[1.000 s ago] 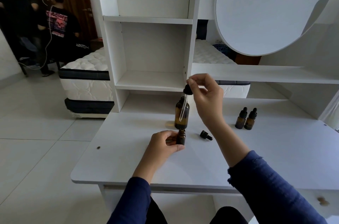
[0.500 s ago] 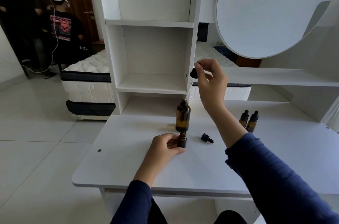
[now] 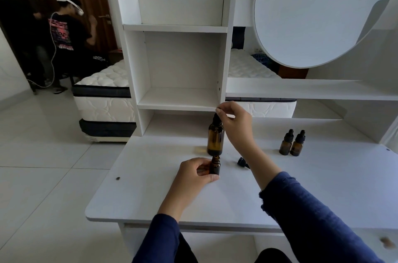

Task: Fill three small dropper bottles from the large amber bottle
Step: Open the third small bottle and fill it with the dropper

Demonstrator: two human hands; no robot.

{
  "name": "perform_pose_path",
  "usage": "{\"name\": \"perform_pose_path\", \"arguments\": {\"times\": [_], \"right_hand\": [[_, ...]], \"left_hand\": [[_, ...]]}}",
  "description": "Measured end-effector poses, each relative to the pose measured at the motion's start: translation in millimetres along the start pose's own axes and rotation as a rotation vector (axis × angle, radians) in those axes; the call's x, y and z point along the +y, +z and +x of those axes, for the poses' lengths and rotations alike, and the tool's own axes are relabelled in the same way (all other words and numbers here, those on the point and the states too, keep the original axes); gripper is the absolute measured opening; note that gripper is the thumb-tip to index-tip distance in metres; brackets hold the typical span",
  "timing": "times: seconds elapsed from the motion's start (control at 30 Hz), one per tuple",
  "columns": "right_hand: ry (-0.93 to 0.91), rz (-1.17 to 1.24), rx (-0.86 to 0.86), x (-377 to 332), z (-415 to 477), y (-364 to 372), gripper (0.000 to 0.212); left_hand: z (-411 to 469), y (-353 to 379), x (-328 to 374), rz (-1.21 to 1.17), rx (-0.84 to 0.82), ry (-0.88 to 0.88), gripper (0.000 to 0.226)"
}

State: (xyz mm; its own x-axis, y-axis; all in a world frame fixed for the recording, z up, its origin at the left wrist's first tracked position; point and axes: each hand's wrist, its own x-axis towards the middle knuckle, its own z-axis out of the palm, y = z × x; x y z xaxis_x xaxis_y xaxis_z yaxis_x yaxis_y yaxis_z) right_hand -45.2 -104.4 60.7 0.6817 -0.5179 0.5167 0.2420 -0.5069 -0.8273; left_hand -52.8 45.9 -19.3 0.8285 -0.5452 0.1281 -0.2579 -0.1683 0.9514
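Head view shows the right hand (image 3: 235,125) pinching a black rubber dropper cap (image 3: 217,116) at the neck of the tall amber glass bottle (image 3: 215,141) just beneath its fingertips, while the left hand's (image 3: 193,173) curled fingers grip a small uncapped amber glass bottle (image 3: 215,167) upright on the white tabletop (image 3: 150,193).

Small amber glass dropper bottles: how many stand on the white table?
3. The uncapped small bottle is gripped by the left hand before the large amber glass bottle; two capped small bottles stand side by side farther right. None seems hidden.
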Motion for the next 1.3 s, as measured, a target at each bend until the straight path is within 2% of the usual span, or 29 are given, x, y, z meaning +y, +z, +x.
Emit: {"name": "perform_pose_path", "arguments": {"times": [0.57,1.0,1.3], "right_hand": [[-0.007,-0.027,-0.011,-7,1,1,0.009],[-0.232,0.195,0.169,-61,11,-17,0.008],[-0.239,0.245,0.117,-58,-15,-26,0.006]], "left_hand": [[1,-1,-3,0.033,0.003,0.016,0.029],[3,-1,-4,0.075,0.001,0.051,0.031],[4,-1,-6,0.065,0.001,0.063,0.031]]}}
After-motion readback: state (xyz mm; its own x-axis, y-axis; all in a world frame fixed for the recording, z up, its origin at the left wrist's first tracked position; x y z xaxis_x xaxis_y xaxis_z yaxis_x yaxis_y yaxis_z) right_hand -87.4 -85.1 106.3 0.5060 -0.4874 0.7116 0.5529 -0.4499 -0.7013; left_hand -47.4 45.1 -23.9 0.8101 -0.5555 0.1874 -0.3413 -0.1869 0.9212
